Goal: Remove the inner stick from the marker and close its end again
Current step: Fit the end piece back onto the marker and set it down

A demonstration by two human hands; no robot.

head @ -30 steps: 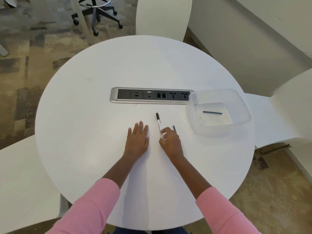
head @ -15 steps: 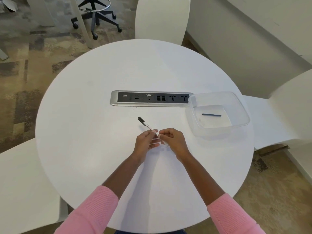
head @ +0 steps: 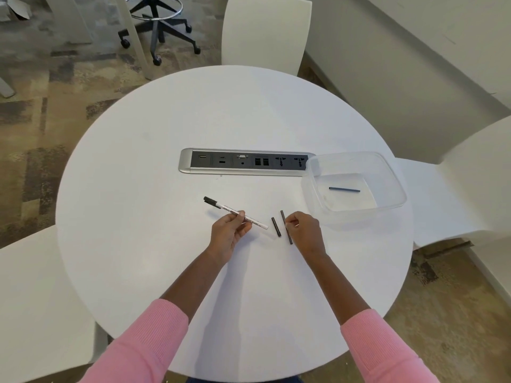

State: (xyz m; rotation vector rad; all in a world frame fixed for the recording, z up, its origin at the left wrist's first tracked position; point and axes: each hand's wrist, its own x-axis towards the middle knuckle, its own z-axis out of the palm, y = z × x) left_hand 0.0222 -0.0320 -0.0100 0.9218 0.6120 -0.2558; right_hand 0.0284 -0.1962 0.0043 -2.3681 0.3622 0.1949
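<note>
My left hand (head: 229,233) grips a white marker (head: 250,219) with a black cap around its middle, held just above the round white table (head: 138,217). The cap points far left and the marker's rear end points toward my right hand. My right hand (head: 305,233) pinches a thin dark inner stick (head: 289,236) between thumb and forefinger, roughly upright in the view, a short gap right of the marker's end. A shorter dark piece (head: 276,226) lies on the table between the marker and the stick.
A clear plastic container (head: 392,186) sits at the right of the table with another dark stick (head: 344,190) inside. A silver power and socket strip (head: 243,161) is set into the table centre. White chairs (head: 265,31) surround the table.
Both hands were joined at the marker's rear end. They have since moved apart: the left hand keeps the marker, the right hand holds a dark stick, and a short dark piece shows between them.
</note>
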